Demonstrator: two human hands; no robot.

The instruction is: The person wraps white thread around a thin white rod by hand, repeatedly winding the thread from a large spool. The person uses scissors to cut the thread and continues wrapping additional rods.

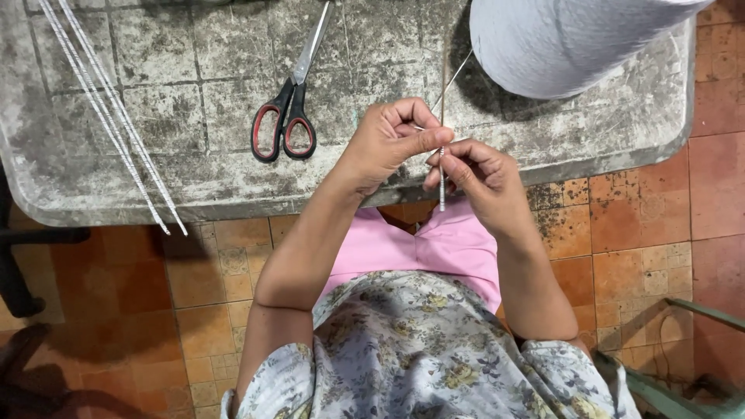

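Both hands work at the near edge of the worktop (93, 194): the left hand (384, 143) pinches white thread (458, 71) from the far cone (559, 39), the right hand (481, 174) grips a thin stick (442, 182) — half wrapped. Slack thread could likely loosen the winding — or the stick could slip.

Worn grey table (155, 62) over orange tiled floor (644, 256).

1 head-worn camera looks steeply down from close above the person's lap, facing forward over the bench (194, 178) edge and tiled floor (636, 256).
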